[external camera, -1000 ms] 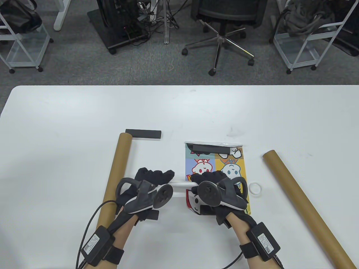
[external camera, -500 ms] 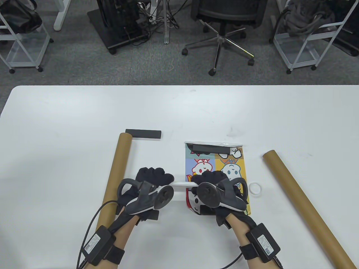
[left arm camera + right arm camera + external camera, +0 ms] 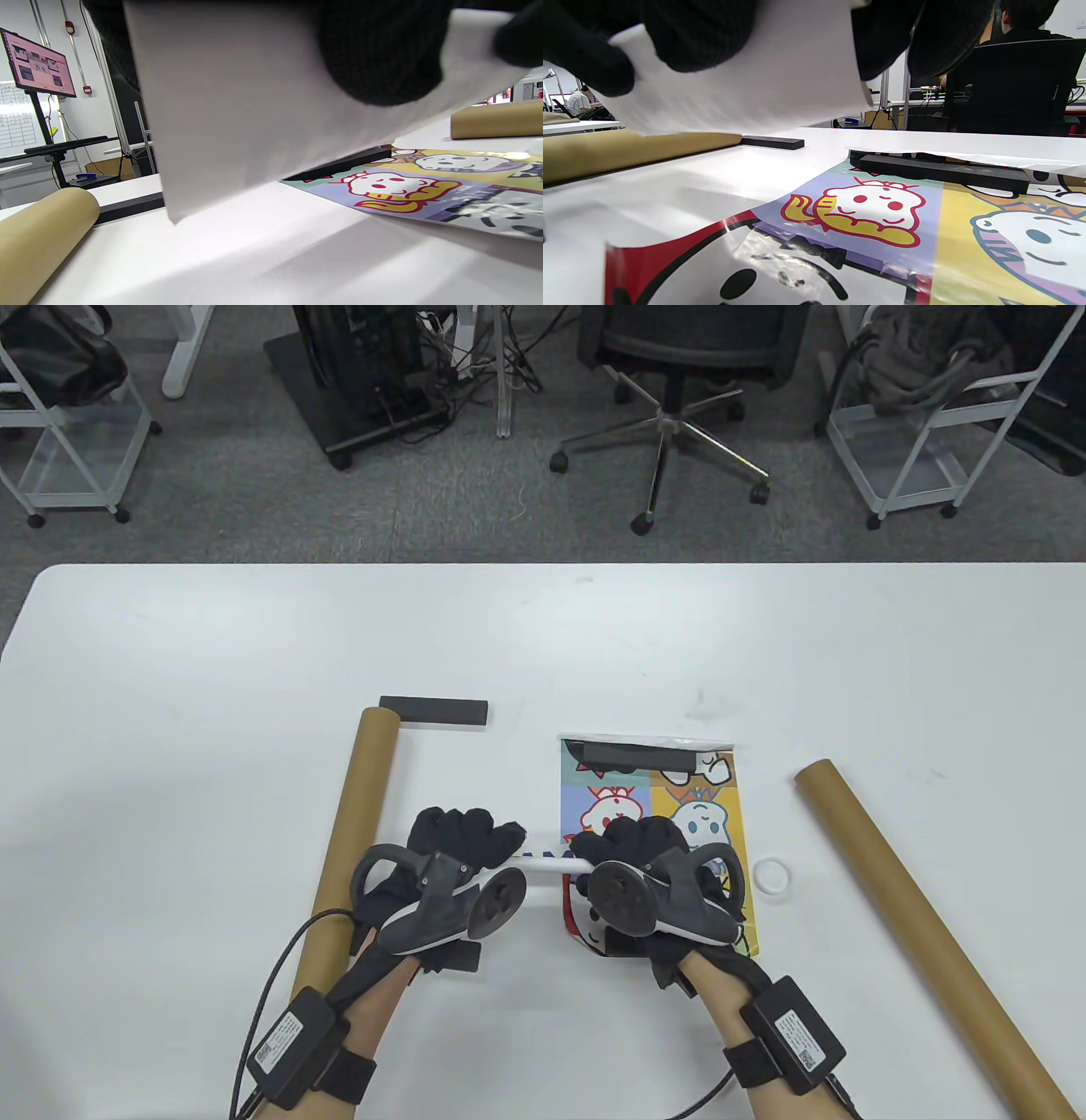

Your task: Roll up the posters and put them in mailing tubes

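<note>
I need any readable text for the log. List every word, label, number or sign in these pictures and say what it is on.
No text here can be read.
Wrist box labels: code squares and print, too small.
Monitor: thumbnails, blurred.
Whiteboard: a grid of writing, too faint.
Flat poster: cartoon figures only, no words visible.
Rolled poster: blue marks, unreadable.

Floor: grey carpet [image 3: 212, 517] beyond the desk [image 3: 543, 645].
Chair: black office chair [image 3: 679, 356] on castors.
Carts: white wire trolleys [image 3: 59, 432], both sides.
Monitor: a screen [image 3: 38, 63], apparently on a stand.
</note>
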Available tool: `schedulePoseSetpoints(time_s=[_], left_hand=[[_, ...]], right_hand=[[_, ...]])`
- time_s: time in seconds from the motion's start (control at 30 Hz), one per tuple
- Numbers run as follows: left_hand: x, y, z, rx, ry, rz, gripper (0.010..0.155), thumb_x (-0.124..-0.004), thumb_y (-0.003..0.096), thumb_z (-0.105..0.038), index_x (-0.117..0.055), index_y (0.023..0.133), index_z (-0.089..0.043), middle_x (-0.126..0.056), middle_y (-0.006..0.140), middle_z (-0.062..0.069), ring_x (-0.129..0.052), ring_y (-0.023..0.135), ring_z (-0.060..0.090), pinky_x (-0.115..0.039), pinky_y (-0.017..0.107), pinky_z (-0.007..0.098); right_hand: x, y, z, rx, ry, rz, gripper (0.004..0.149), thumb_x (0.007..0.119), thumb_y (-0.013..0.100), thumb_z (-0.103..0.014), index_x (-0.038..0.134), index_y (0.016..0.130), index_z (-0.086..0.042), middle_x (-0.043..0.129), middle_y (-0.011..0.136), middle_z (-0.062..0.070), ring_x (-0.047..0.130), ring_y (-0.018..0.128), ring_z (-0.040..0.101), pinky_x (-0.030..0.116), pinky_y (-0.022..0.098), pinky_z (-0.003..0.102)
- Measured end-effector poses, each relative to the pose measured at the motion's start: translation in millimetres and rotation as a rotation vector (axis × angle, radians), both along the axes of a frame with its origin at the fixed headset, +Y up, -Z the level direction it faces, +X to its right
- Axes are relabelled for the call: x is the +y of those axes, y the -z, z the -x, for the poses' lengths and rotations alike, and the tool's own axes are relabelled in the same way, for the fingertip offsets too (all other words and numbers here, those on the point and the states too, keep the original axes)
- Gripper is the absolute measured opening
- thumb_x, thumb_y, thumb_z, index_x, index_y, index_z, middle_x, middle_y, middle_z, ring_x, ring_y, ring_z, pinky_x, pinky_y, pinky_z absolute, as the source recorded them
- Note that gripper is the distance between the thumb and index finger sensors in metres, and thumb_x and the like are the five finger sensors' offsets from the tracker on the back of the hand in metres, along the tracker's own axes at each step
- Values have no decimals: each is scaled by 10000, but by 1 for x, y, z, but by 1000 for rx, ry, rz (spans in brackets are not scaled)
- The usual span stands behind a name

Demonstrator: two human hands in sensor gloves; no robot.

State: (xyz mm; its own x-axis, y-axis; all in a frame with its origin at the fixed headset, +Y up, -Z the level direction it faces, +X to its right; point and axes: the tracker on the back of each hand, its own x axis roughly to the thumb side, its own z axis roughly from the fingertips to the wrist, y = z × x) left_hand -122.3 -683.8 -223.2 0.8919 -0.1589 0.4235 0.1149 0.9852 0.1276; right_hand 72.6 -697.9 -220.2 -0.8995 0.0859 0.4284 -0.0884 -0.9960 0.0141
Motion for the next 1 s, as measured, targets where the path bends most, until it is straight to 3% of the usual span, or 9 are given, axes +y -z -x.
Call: schedulePoseSetpoints(time_s=[0.3,0.4,0.67,0.73,0.9,1.0], left_hand=[[0,1,3,4,-3,2,625,-817,421,-529,-749,1018,-359,-965,816,-116,-1047,711,146,-769,767,499],[1,2,2,-1,1,2,573,-797,434,-519,-778,984,-358,-965,827,-115,-1044,728,152,-763,770,506],[4,-3,-2,-2,12,-17,524,-670,503,-478,-708,1010,-350,-885,881,-80,-955,745,196,-729,778,528],[4,-3,-2,-2,-1,-25,513,-691,494,-502,-723,986,-358,-889,843,-85,-952,701,186,-735,772,523],[4,-3,0,3,30,-57,470,-746,469,-516,-766,924,-397,-913,786,-103,-968,648,159,-761,761,503],[1,0,3,5,10,-33,458,-761,466,-515,-796,910,-406,-914,807,-97,-968,682,169,-751,768,509]], right_hand=[[-2,3,0,3,8,11,561,738,438,-420,747,934,-158,914,733,35,951,584,307,739,628,609],[1,2,-2,18,24,-1,554,733,441,-415,762,926,-149,932,724,31,973,572,300,756,617,603],[1,2,-5,-1,64,46,547,614,514,-375,642,999,-122,824,794,89,869,598,353,654,648,687],[2,3,-5,-1,53,51,592,674,492,-432,632,997,-126,803,791,83,849,594,345,643,654,691],[2,0,3,-6,3,-28,515,706,475,-383,686,939,-160,842,732,36,890,542,298,692,639,663],[2,0,4,5,9,-20,501,717,473,-378,719,932,-178,848,773,52,893,600,324,677,649,668]])
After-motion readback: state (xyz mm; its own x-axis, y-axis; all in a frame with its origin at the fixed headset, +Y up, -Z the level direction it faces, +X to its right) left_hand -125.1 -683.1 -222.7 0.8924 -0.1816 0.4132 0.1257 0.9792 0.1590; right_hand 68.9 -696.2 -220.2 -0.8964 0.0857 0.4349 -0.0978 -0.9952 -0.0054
